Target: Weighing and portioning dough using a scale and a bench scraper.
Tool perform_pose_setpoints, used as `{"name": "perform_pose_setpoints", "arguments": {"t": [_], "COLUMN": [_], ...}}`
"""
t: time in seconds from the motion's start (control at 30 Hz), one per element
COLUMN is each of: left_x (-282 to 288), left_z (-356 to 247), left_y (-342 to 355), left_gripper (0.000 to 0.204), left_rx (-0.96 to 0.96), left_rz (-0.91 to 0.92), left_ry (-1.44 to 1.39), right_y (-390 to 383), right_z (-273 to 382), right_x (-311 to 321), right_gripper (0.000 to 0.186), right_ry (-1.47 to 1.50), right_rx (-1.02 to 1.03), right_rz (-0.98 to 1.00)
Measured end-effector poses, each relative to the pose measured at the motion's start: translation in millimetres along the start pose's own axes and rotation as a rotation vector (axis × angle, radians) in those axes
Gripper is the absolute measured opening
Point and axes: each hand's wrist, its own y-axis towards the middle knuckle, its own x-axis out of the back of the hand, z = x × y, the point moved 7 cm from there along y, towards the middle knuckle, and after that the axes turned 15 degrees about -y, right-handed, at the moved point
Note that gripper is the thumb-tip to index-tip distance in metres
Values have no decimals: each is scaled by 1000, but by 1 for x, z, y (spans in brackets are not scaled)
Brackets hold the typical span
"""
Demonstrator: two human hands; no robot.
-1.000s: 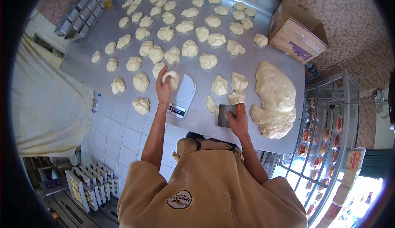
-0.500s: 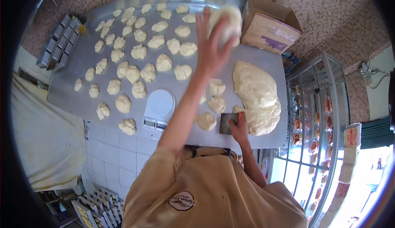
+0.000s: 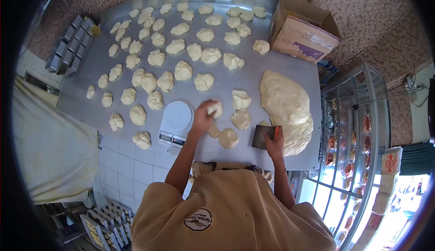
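Note:
My left hand [image 3: 202,117] has its fingers closed on a pale dough piece [image 3: 215,109], just right of a white digital scale [image 3: 177,115] with a bare platform. My right hand [image 3: 275,142] grips a flat metal scraper [image 3: 263,137] with an orange edge, beside the large dough mass [image 3: 285,98] on the table's right part. Loose dough pieces [image 3: 241,100] lie between my hands and just beyond them. Several more rough lumps [image 3: 183,71] are spread over the left and back of the steel table [image 3: 86,106].
An open cardboard box [image 3: 305,36] sits at the back right corner. Stacked metal moulds [image 3: 70,45] stand at the back left. A glass cabinet [image 3: 344,138] holding baked goods is at the right. A hanging cloth [image 3: 59,151] is at the left, above slatted trays [image 3: 104,226].
My left hand was over the scale with dough, reached toward the back right, and is now back at the middle holding a piece. My right hand stays on the scraper. The view has shifted.

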Motion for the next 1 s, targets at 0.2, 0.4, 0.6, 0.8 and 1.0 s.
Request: {"name": "perform_pose_setpoints", "arguments": {"t": [0.2, 0.4, 0.6, 0.8, 1.0], "left_x": [85, 45, -27, -31, 113], "left_z": [-42, -96, 7, -31, -59], "left_y": [-72, -67, -84, -90, -53], "left_gripper": [49, 51, 42, 38, 54], "left_rx": [225, -31, 1, 183, 34], "left_rz": [-426, -262, 188, -83, -192], "left_ry": [334, 438, -46, 321, 839], "right_y": [11, 4, -14, -22, -41], "right_z": [15, 39, 63, 59, 77], "right_x": [-4, -17, -29, -44, -60], "right_gripper": [32, 31, 31, 31, 32], "right_ry": [-7, -18, -32, -37, 5], "right_rx": [13, 110, 146, 182, 229], "right_rz": [52, 133, 185, 188, 223]}}
